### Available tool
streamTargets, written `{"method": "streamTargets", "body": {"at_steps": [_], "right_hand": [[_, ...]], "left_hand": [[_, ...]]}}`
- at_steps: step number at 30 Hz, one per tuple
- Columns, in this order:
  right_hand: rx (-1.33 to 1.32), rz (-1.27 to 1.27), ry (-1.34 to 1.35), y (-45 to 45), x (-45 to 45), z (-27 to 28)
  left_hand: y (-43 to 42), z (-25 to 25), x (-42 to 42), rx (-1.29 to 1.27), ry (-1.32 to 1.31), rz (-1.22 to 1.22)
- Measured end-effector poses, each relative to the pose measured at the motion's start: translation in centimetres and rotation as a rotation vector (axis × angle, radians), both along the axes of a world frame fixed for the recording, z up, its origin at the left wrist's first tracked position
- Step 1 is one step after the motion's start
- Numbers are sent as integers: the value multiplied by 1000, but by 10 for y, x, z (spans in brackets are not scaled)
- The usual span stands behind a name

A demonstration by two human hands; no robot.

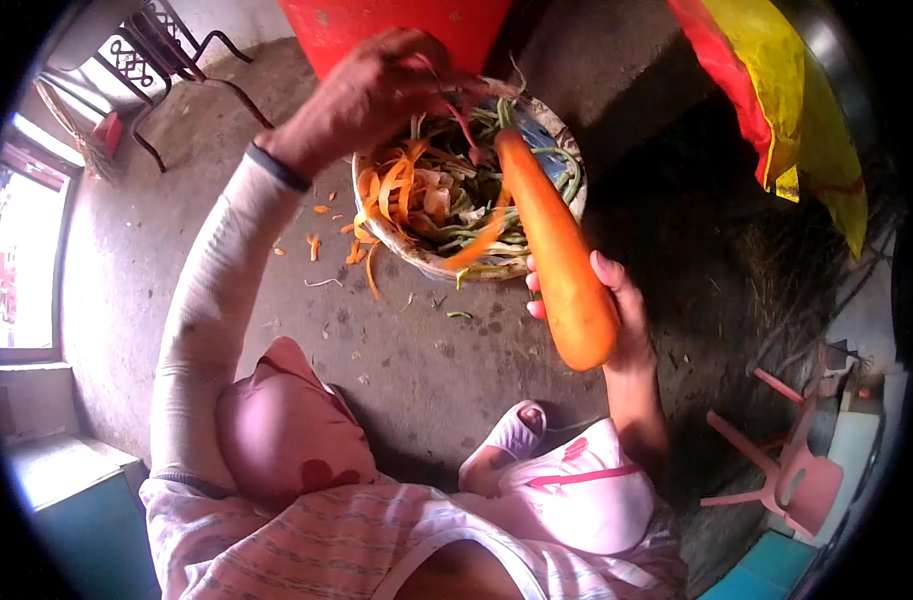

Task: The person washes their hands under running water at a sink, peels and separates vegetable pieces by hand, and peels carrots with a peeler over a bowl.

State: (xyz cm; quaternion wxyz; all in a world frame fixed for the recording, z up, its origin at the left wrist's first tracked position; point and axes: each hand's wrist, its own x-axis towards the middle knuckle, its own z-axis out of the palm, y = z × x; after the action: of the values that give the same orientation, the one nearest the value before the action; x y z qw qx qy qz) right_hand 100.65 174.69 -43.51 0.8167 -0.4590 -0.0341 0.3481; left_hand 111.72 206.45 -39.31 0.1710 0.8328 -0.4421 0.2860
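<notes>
Bare floor (377, 370) surrounds a basin (409, 254) of peelings (402, 185). Closed around the thick part of a carrot (565, 262), the right hand (625, 292) holds its narrow end over the basin's right side; the left hand (382, 92) grips a thin reddish tool (460, 126) nearby.

Large orange carrot (562, 255), smooth, slanted, narrow end over basin (409, 252) of scraps.

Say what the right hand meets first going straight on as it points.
Likely the basin: the carrot in the right hand leads and overlaps it in view. Height gap unclear.
</notes>
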Motion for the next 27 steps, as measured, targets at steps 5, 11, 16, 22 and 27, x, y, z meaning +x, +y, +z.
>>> {"method": "streamTargets", "body": {"at_steps": [5, 11, 16, 22, 27], "right_hand": [[70, -73, 6, 7, 0, 4], [148, -115, 50, 14, 3, 3], [151, -44, -9, 9, 3, -3], [57, -7, -56, 0, 0, -3], [218, -31, 80, 3, 4, -4]], "left_hand": [[34, -13, 23, -22, -6, 206], [-39, 2, -33, -129, 77, -172], [-59, 4, -51, -50, -4, -222], [24, -14, 24, 87, -142, 118], [7, 0, 2, -88, 29, 106]]}}
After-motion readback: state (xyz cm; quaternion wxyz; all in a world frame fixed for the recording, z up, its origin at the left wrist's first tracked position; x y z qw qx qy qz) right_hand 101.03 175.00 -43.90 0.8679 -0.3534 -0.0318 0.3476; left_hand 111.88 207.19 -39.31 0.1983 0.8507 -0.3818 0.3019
